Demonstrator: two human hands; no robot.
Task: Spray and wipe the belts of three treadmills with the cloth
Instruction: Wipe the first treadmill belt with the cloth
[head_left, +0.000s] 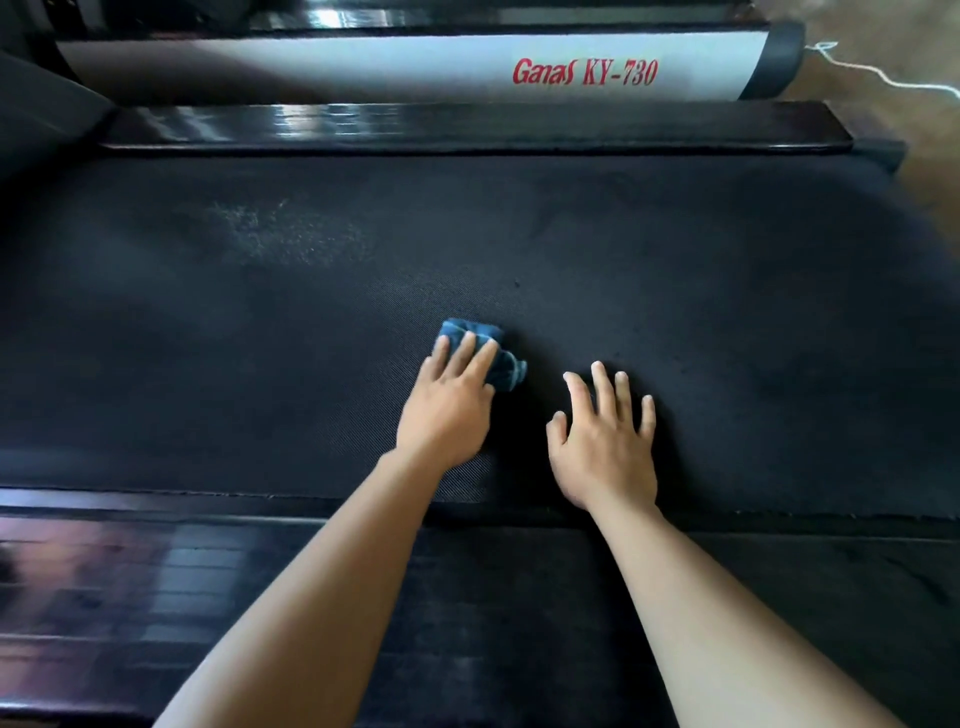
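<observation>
A wide black treadmill belt (675, 270) fills the middle of the view. On it lies a crumpled blue cloth (501, 364). My left hand (452, 410) presses flat on the cloth, fingers straight, covering its near left part. Just right of it, my right hand (605, 441) rests on the bare belt with fingers spread, holding nothing. A pale speckled patch of spray (291, 234) shows on the belt at the far left. No spray bottle is in view.
A glossy black side rail (467, 127) runs along the belt's far edge, and another rail (156, 561) along the near edge. Behind stands a white treadmill side cover (415, 67) marked "Ganas KY-730". A white cord (883, 78) lies on the brown floor at top right.
</observation>
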